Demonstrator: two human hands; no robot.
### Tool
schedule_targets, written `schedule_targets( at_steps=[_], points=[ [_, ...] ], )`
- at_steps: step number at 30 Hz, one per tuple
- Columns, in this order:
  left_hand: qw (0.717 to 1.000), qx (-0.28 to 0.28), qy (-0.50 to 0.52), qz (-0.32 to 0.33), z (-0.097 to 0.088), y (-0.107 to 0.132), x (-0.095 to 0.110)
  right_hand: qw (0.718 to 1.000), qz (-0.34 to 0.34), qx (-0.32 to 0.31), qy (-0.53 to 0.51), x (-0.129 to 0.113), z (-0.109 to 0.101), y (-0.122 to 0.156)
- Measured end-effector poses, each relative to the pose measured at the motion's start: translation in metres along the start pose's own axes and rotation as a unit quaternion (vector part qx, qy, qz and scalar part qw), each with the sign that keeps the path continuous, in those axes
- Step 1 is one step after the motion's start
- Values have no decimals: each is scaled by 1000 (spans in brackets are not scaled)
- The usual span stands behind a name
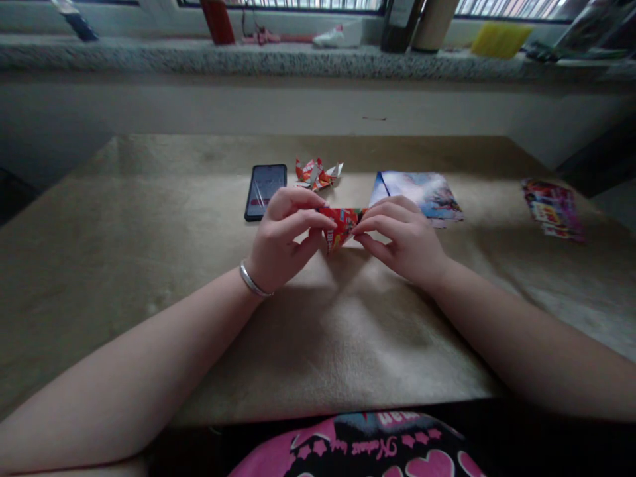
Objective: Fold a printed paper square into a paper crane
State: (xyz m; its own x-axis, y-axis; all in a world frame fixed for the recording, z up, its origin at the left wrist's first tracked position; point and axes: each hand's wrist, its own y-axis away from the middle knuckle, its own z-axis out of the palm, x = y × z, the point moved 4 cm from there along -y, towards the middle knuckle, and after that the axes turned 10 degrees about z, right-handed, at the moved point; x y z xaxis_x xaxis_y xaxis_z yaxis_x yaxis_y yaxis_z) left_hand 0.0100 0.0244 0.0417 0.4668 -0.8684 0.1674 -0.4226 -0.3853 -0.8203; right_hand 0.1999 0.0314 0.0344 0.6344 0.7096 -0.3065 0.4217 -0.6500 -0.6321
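Observation:
Between my two hands is a piece of folded red printed paper [340, 227], roughly triangular and pointing down toward me. My left hand [293, 232], with a silver bangle [253, 279] at the wrist, pinches its left side. At its right edge, the fingertips of my right hand [402, 235] grip the paper. The hands hold it just over the table, and part of the paper is hidden behind the fingers. Just beyond it lies a folded red and white paper shape [318, 175] with pointed tips.
A phone [265, 191] lies left of the folded shape. Sheets with a blue and white picture [422, 192] lie behind my right hand. Colourful printed cards [552, 209] rest on the table [124, 265] at far right. Bottles and a yellow object [501, 40] stand along the stone windowsill [278, 63].

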Motion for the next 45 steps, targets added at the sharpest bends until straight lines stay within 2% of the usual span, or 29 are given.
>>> schedule_targets(
  at_steps=[4, 10, 15, 19, 23, 25, 30, 34, 41, 43, 45],
  points=[
    [997, -53, 47, 39, 6, 2, 1, 999, 11, -36, 10, 2, 9, 1],
    [990, -70, 78, 92, 4, 2, 5, 996, 68, -49, -2, 11, 12, 3],
    [988, -88, 77, 103, 2, 3, 7, 995, 63, -77, -7, 14, 13, 3],
    [992, -74, 31, 98, 4, 4, 5, 996, 36, -86, -9, 14, 11, 3],
    [993, -24, -93, 67, 0, 4, 2, 997, -8, -80, 13, 10, 7, 2],
    [987, -20, -152, 53, -1, 5, -1, 995, -29, -85, 38, 8, 7, 2],
    [960, -144, -221, 94, 6, 9, -2, 988, -56, -116, 86, 5, 10, 4],
    [939, -213, -262, 59, 7, 10, -4, 981, -69, -164, 82, 6, 13, 6],
    [933, -287, -189, -101, 15, 14, -19, 967, -25, -248, 46, 14, 18, 9],
    [939, -285, -167, -96, 17, 14, -20, 965, -16, -260, 29, 16, 17, 10],
    [947, -282, -139, -60, 18, 13, -17, 963, -12, -270, 15, 17, 17, 10]
  ],
)
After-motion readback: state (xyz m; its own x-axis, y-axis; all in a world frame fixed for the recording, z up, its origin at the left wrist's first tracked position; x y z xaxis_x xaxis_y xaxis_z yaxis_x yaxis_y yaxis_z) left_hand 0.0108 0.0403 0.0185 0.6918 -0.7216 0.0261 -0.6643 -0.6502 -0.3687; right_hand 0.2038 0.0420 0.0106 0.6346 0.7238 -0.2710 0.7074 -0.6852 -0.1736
